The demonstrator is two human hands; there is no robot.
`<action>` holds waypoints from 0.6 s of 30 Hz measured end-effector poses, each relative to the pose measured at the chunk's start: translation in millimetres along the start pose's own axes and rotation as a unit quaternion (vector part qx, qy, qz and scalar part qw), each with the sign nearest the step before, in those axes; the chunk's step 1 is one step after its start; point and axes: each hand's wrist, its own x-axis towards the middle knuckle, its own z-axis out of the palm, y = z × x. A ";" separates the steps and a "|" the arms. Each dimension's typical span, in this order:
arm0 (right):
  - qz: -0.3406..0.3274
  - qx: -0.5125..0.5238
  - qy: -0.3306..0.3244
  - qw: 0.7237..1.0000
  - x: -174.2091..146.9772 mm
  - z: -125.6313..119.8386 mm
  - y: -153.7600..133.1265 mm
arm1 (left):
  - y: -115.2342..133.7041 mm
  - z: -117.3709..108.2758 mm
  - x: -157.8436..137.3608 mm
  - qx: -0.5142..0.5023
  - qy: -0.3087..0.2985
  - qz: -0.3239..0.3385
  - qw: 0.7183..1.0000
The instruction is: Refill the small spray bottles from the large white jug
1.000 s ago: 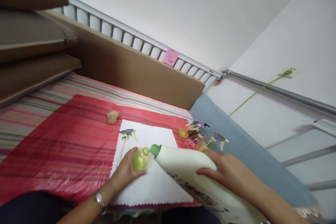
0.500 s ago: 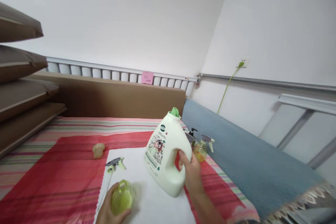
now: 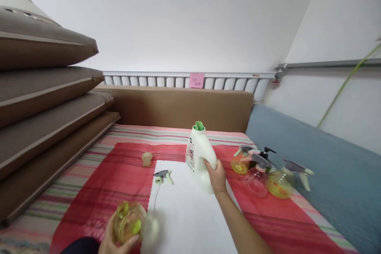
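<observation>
My right hand (image 3: 216, 175) is wrapped round the handle of a pale green detergent jug (image 3: 199, 158), which has a green spout in its uncapped neck. The jug is upright near the far right part of a white cloth (image 3: 190, 214); whether its base touches the cloth I cannot tell. Low on the left, my left hand (image 3: 116, 238) grips a clear yellow-green spray bottle body (image 3: 128, 222) without its head, blurred by motion. A grey and green spray head (image 3: 163, 175) with a dip tube lies on the cloth between the two hands. Beyond it stands a beige cap (image 3: 147, 158).
Several bottles with spray or pump tops, among them a pink spray bottle (image 3: 256, 182) and a yellow one (image 3: 281, 182), stand right of the jug. Stacked brown cushions (image 3: 50, 83) rise at the left. A brown padded board (image 3: 178, 107) and blue padding (image 3: 312, 154) border the surface.
My view has swung left. My right hand has carried the jug farther away and brought it more upright. My left hand has moved the bottle body left, off the white cloth.
</observation>
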 end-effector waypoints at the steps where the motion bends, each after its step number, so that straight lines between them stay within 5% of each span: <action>1: 0.005 -0.003 -0.007 1.000 -0.5 1.5 4.5 | -2.3 -5.2 4.4 0.008 0.004 -0.006 1.000; 8: -0.003 -0.025 -0.075 0.997 3.7 -13.2 12.3 | 10.9 -10.1 36.1 -0.016 0.048 0.002 0.999; 13: -0.018 -0.044 -0.018 0.999 -19.1 -34.5 -1.5 | 10.8 -9.4 46.9 -0.050 0.074 -0.001 0.996; 15: -0.006 -0.061 -0.041 0.997 -41.5 -24.9 -9.6 | 6.9 -9.1 47.9 -0.047 0.073 -0.014 0.996; 18: 0.029 -0.100 -0.195 0.975 -76.0 21.5 -19.6 | 5.0 -5.7 47.7 -0.048 0.047 -0.025 0.997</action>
